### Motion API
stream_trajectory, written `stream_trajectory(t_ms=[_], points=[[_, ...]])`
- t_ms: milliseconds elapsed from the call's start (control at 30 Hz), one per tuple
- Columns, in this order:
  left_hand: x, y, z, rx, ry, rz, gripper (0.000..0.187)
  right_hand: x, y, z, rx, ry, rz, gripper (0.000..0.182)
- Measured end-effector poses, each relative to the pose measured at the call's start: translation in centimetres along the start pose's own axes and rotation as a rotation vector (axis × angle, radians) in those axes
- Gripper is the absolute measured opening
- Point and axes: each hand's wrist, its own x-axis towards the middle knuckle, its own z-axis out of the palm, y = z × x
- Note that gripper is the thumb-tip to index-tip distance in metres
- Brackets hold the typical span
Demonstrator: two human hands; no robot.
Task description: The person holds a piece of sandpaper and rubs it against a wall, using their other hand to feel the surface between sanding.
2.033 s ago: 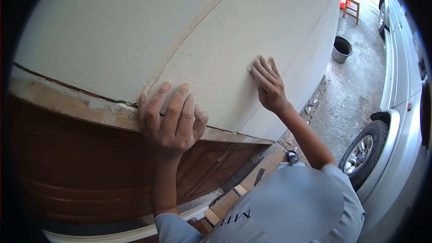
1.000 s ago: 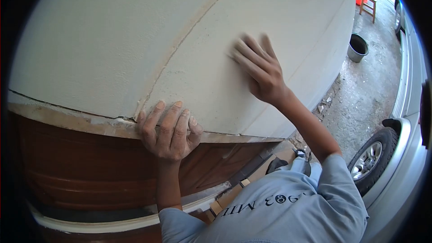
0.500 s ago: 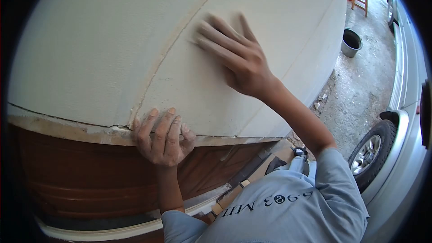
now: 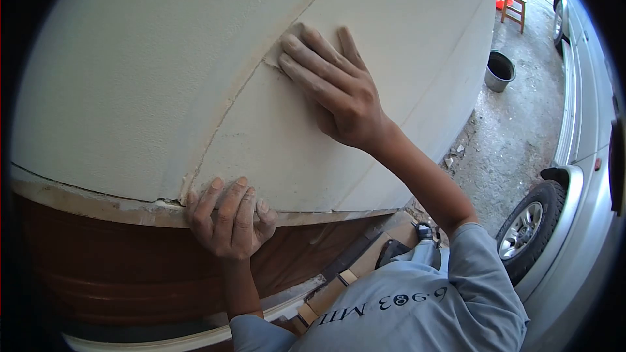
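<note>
A white panel (image 4: 143, 91) with a pale seam line (image 4: 225, 107) fills much of the view. My right hand (image 4: 339, 88) lies on it beside the seam, fingers stretched out and dusty. Under the fingertips, the edge of a thin pale sheet (image 4: 272, 66) pokes out, which looks like sandpaper; most of it is hidden. Lower down, my left hand (image 4: 231, 221) is hooked over the panel's edge strip (image 4: 98, 207), its fingertips touching the white surface near the seam's lower end. Light dust coats those fingers too.
Dark brown panelled wood (image 4: 117, 267) lies beyond the edge strip. To the right are a silver vehicle (image 4: 574, 221) with a wheel (image 4: 525, 228), a dark bucket (image 4: 500, 72) and a wooden stool (image 4: 514, 6) on rough concrete. Small rubble (image 4: 453, 155) lies by the panel's base.
My right hand was blurred by motion and is now sharp, near the same stretch of seam. The sheet's edge shows more clearly. My left hand keeps its hold while the view has shifted slightly.
</note>
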Motion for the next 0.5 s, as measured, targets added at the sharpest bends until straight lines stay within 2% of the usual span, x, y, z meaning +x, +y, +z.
stream_trajectory(t_ms=[167,233,367,467,500], points=[[-0.2,-0.1,0.3,-0.009,0.037,0.005,0.012,-13.3,1.5,-1.0,-0.084,-0.135,0.209,0.046],[-0.3,-0.1,0.5,-0.015,0.064,-0.006,0.013,-10.5,1.4,-1.0,-0.071,-0.083,0.157,0.047],[-0.3,-0.1,0.5,-0.033,0.088,-0.021,0.014,0.8,0.0,-1.1,-0.022,-0.007,0.041,0.054],[-0.3,-0.2,0.4,-0.042,0.084,-0.004,0.015,-1.3,0.3,-0.9,-0.016,-0.027,0.060,0.054],[-0.1,-0.2,0.4,-0.037,0.082,0.006,0.015,-4.2,0.8,-1.3,-0.043,-0.083,0.096,0.054]])
